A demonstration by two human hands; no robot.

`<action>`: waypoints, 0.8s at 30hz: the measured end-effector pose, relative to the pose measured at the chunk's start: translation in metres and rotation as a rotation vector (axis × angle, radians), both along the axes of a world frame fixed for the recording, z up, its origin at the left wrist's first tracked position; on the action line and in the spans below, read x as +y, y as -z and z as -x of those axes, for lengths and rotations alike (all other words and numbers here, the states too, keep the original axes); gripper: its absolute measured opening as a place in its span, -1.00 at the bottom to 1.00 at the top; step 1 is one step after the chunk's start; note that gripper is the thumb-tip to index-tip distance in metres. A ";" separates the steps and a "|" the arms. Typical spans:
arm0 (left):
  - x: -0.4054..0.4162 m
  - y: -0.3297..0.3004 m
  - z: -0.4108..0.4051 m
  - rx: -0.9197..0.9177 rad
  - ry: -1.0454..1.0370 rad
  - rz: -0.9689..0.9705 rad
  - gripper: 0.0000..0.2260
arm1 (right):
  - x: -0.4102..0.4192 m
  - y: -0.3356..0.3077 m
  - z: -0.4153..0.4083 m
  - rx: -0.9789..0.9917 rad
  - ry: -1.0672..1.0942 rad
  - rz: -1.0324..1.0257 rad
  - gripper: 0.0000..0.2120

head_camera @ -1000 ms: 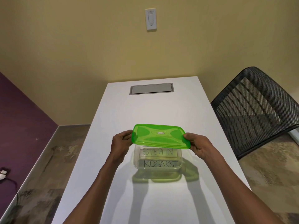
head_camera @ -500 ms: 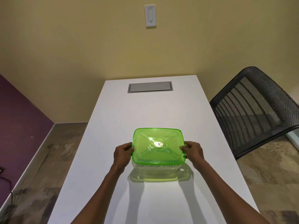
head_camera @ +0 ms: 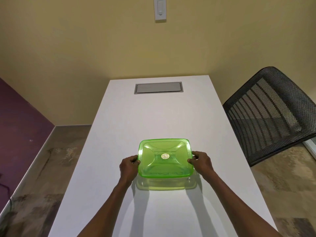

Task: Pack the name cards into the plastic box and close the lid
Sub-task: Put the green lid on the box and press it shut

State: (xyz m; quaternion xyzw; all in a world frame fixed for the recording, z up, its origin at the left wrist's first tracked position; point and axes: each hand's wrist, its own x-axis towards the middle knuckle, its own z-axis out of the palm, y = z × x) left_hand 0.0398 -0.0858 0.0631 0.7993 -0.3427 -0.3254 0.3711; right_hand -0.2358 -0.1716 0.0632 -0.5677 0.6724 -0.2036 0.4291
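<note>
One green lid (head_camera: 165,158) seated flat on one plastic box (head_camera: 166,183), contents hidden beneath it, my left hand (head_camera: 128,168) pinching lid edge at 9 o'clock, my right hand (head_camera: 201,164) pinching at 3 o'clock, white table (head_camera: 153,120) centre

Bare table (head_camera: 153,117) lies open beyond the lid (head_camera: 165,158); a mesh chair (head_camera: 270,113) crowds the right.

Green lid (head_camera: 165,158): one small round sticker (head_camera: 165,156) at its centre, print too small to read. Dark handwritten lettering shows faintly through the lid along its near edge, blurred and not legible. Wall switch plate (head_camera: 160,9): small marks at its top, unreadable.
</note>
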 end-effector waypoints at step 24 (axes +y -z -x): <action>-0.011 0.017 0.009 -0.036 -0.088 -0.036 -0.75 | -0.008 0.025 -0.003 0.023 0.004 -0.078 -0.52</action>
